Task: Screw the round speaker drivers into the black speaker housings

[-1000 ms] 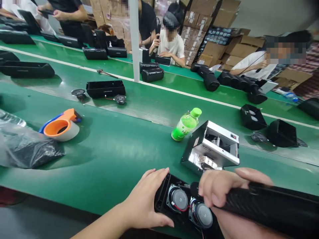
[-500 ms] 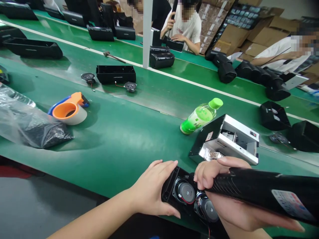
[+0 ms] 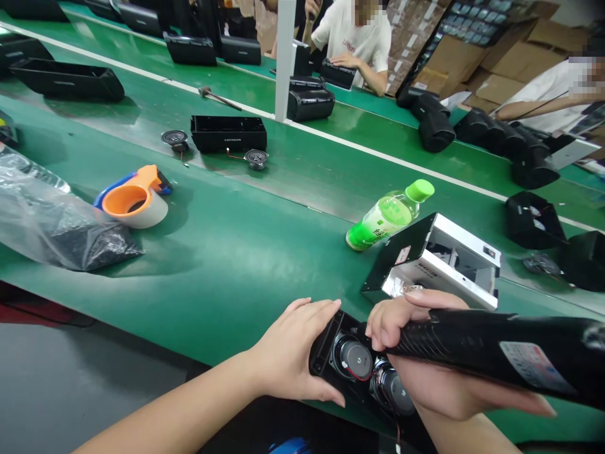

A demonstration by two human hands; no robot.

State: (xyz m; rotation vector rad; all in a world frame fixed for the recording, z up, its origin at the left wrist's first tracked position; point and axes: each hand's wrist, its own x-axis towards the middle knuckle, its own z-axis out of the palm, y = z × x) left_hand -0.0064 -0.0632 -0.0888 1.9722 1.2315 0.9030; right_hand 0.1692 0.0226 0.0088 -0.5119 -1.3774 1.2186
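Note:
A black speaker housing [image 3: 326, 343] lies at the near edge of the green bench, with two round speaker drivers [image 3: 358, 360] seated in it and a thin red wire. My left hand [image 3: 300, 353] is closed around the housing's left end, fingers over the far side and thumb on the near side. In my right hand [image 3: 416, 353] is a black electric screwdriver [image 3: 463, 343] with a label on its body, its front end over the housing between the drivers. The hand hides the tip and part of the right driver.
Just beyond the housing stands a silver-and-black screw feeder [image 3: 435, 261], a green-capped bottle [image 3: 385, 217] beside it. To the left are a tape dispenser [image 3: 137, 205] and a plastic bag [image 3: 70, 221]. Farther back sit an open housing [image 3: 229, 135] and loose drivers [image 3: 256, 159]. Co-workers sit across the bench.
The view has shifted slightly. Both hands keep their holds on the housing and the screwdriver, whose rear end has swung up a little. Across the bench, a co-worker's raised hand has moved up and left.

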